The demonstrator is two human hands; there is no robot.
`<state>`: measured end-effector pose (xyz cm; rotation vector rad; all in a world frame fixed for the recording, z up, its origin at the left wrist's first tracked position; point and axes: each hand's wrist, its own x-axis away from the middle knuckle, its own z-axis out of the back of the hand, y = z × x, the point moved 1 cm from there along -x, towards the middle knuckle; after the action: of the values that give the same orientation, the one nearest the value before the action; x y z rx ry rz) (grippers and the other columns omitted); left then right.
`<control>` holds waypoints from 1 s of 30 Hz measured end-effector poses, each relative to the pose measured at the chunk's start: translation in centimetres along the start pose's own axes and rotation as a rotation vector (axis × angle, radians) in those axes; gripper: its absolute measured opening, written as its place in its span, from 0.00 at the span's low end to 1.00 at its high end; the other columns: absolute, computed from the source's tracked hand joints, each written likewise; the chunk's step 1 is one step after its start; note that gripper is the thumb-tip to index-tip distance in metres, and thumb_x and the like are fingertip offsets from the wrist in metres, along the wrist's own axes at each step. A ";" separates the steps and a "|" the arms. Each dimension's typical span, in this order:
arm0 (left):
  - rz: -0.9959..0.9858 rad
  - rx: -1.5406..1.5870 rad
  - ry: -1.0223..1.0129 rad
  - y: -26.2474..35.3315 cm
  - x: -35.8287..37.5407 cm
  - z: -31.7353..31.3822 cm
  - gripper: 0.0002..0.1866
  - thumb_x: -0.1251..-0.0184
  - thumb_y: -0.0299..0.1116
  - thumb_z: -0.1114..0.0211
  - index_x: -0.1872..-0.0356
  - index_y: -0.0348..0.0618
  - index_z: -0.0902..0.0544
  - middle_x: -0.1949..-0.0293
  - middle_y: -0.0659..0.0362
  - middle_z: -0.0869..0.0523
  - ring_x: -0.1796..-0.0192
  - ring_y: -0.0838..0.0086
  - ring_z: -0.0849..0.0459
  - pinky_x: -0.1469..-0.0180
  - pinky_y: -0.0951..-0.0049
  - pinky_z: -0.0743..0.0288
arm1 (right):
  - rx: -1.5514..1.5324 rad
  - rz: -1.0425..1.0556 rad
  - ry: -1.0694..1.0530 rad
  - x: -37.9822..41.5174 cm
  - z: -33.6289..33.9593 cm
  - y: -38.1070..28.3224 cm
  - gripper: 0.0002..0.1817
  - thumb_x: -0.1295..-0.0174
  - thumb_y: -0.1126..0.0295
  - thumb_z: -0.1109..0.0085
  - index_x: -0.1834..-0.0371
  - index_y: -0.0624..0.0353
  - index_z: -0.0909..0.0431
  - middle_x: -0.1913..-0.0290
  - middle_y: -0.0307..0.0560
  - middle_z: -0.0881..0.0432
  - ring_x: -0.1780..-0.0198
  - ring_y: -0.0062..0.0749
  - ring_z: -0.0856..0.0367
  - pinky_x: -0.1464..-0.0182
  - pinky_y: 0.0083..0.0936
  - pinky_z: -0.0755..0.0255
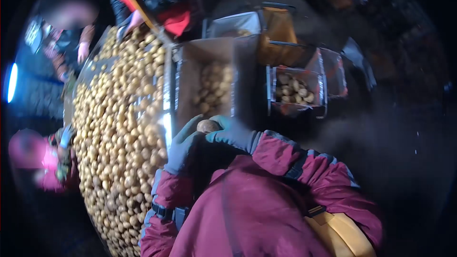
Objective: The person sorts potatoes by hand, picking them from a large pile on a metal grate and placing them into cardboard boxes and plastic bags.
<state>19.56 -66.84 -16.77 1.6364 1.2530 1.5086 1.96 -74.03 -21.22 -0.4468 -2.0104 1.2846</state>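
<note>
Between my two gloved hands is one brownish potato (208, 126), held in front of my chest near the lower end of a box. My left hand (183, 145) has its fingers curved against the potato's left side. From the right, my right hand (231, 133) wraps its fingers round the same potato. Just beyond them stands the tall box (204, 50) with potatoes (215, 83) inside. To the left, a broad table with a metal edge (167, 100) carries a thick spread of potatoes (119, 138).
Co-workers stand along the table's far left side, one with a pink-gloved hand (83, 52), another with a blue-gloved hand (65, 136). Someone in red is at the top. A wooden bar (133, 1) crosses there. Right are a potato crate (296, 90) and a yellow container (280, 24).
</note>
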 end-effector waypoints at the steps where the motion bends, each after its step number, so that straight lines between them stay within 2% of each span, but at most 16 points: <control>1: -0.022 -0.008 0.010 -0.6 -0.4 -0.7 0.25 0.31 0.28 0.37 0.33 0.35 0.22 0.48 0.58 0.14 0.51 0.80 0.19 0.47 0.78 0.24 | -0.096 -0.046 0.013 0.9 0.8 -0.3 0.28 0.37 0.65 0.28 0.37 0.66 0.25 0.47 0.44 0.16 0.47 0.26 0.19 0.42 0.26 0.25; 4: -0.086 -0.102 -0.009 -2.2 -1.2 -1.2 0.24 0.26 0.35 0.35 0.33 0.37 0.21 0.50 0.57 0.12 0.51 0.80 0.18 0.47 0.77 0.25 | 0.198 0.169 0.342 2.2 5.3 2.3 0.27 0.37 0.65 0.27 0.38 0.64 0.24 0.50 0.44 0.14 0.49 0.25 0.16 0.50 0.25 0.21; 5: -0.049 -0.084 -0.016 -2.1 -1.3 -1.4 0.24 0.25 0.36 0.35 0.33 0.37 0.21 0.50 0.57 0.12 0.50 0.80 0.18 0.47 0.77 0.25 | -0.278 0.012 0.257 3.3 6.9 2.4 0.23 0.33 0.64 0.31 0.40 0.64 0.23 0.53 0.48 0.13 0.55 0.30 0.12 0.58 0.26 0.17; 6: -0.012 -0.066 -0.018 -2.0 -1.3 -1.5 0.24 0.25 0.37 0.36 0.33 0.37 0.21 0.50 0.57 0.12 0.50 0.79 0.18 0.47 0.77 0.25 | -0.362 -0.018 0.386 4.4 8.3 2.4 0.21 0.31 0.63 0.33 0.42 0.65 0.23 0.57 0.51 0.12 0.65 0.34 0.10 0.67 0.26 0.16; 8: 0.000 -0.065 0.002 -2.6 -1.5 -0.7 0.23 0.24 0.38 0.36 0.33 0.38 0.21 0.51 0.56 0.12 0.52 0.78 0.17 0.49 0.77 0.24 | -0.460 0.000 0.495 6.5 12.8 2.1 0.23 0.33 0.64 0.32 0.41 0.66 0.24 0.59 0.54 0.11 0.74 0.38 0.11 0.71 0.28 0.16; 10: 0.072 -0.013 0.035 -2.9 -1.2 -0.1 0.23 0.24 0.37 0.36 0.33 0.38 0.21 0.50 0.56 0.12 0.53 0.77 0.17 0.51 0.77 0.23 | -0.413 0.040 0.746 8.9 17.4 1.8 0.21 0.33 0.67 0.31 0.43 0.64 0.26 0.57 0.54 0.13 0.71 0.40 0.11 0.70 0.27 0.16; 11: 0.037 0.040 0.071 -2.9 -1.1 -0.3 0.22 0.24 0.35 0.37 0.33 0.37 0.21 0.48 0.55 0.13 0.54 0.75 0.16 0.54 0.76 0.21 | -0.336 0.089 0.832 10.0 20.7 2.8 0.27 0.34 0.64 0.31 0.39 0.68 0.30 0.56 0.59 0.15 0.71 0.47 0.10 0.71 0.32 0.13; 13: 0.071 0.018 0.072 -2.4 -0.4 0.5 0.21 0.24 0.34 0.38 0.34 0.36 0.21 0.48 0.55 0.14 0.54 0.73 0.15 0.54 0.75 0.20 | 0.036 0.389 1.047 12.3 26.6 2.1 0.26 0.36 0.66 0.29 0.39 0.69 0.25 0.53 0.46 0.15 0.58 0.29 0.13 0.56 0.24 0.18; 14: 0.088 0.006 0.079 -2.1 0.1 0.9 0.21 0.23 0.33 0.38 0.35 0.35 0.21 0.48 0.55 0.14 0.53 0.72 0.15 0.54 0.75 0.19 | 0.146 0.331 1.075 13.4 32.7 4.5 0.25 0.36 0.67 0.30 0.40 0.69 0.23 0.50 0.42 0.16 0.51 0.24 0.18 0.50 0.20 0.23; 18: 0.065 0.137 0.224 -2.2 1.1 1.8 0.20 0.24 0.30 0.39 0.36 0.32 0.21 0.52 0.56 0.14 0.55 0.72 0.15 0.54 0.74 0.19 | 0.645 0.300 1.457 17.0 40.8 1.5 0.29 0.37 0.61 0.29 0.35 0.64 0.23 0.50 0.42 0.15 0.53 0.35 0.17 0.47 0.30 0.23; 19: 0.042 0.158 0.233 -3.0 0.8 2.6 0.19 0.24 0.29 0.40 0.37 0.31 0.21 0.53 0.56 0.15 0.55 0.72 0.15 0.54 0.74 0.19 | 0.614 0.326 1.511 16.3 40.5 0.7 0.30 0.38 0.60 0.27 0.36 0.63 0.22 0.51 0.42 0.14 0.54 0.34 0.17 0.48 0.30 0.22; 20: 0.016 0.176 0.259 -3.2 1.3 3.8 0.19 0.24 0.29 0.40 0.37 0.30 0.21 0.54 0.56 0.15 0.56 0.72 0.15 0.54 0.73 0.19 | 0.280 0.181 1.360 15.1 39.3 -0.3 0.29 0.39 0.59 0.26 0.37 0.62 0.21 0.52 0.42 0.14 0.56 0.29 0.17 0.51 0.27 0.22; 23: 0.104 0.019 0.297 -1.5 2.1 3.4 0.21 0.25 0.32 0.38 0.36 0.33 0.21 0.57 0.56 0.14 0.59 0.77 0.18 0.55 0.79 0.23 | 0.158 0.204 0.933 7.9 27.4 -2.5 0.17 0.28 0.63 0.40 0.41 0.59 0.18 0.53 0.46 0.12 0.65 0.29 0.14 0.62 0.22 0.19; 26: 0.007 -0.244 0.294 -4.9 2.3 7.2 0.24 0.26 0.37 0.36 0.32 0.40 0.21 0.47 0.56 0.13 0.45 0.73 0.16 0.41 0.73 0.23 | -0.010 -0.043 0.344 -0.9 16.2 -2.4 0.20 0.26 0.59 0.43 0.40 0.62 0.19 0.53 0.50 0.11 0.72 0.28 0.13 0.74 0.21 0.19; 28: 0.062 -0.434 0.410 -1.2 4.9 7.4 0.25 0.28 0.38 0.34 0.32 0.42 0.21 0.41 0.56 0.14 0.40 0.72 0.18 0.36 0.70 0.26 | 0.113 -0.036 0.194 -5.7 10.1 -0.1 0.21 0.25 0.59 0.44 0.40 0.64 0.20 0.53 0.51 0.11 0.76 0.27 0.15 0.77 0.18 0.21; 30: -0.048 -0.377 0.610 -6.2 6.4 13.2 0.26 0.33 0.34 0.32 0.33 0.42 0.21 0.42 0.54 0.15 0.41 0.69 0.17 0.36 0.70 0.25 | 0.105 -0.113 -0.003 -8.0 3.9 -1.2 0.20 0.25 0.60 0.45 0.40 0.65 0.21 0.53 0.52 0.11 0.78 0.27 0.16 0.77 0.18 0.21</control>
<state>30.25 -56.28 -22.09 0.9252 1.1830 2.1482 4.83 -82.02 -24.20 -0.2784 -1.9319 1.3137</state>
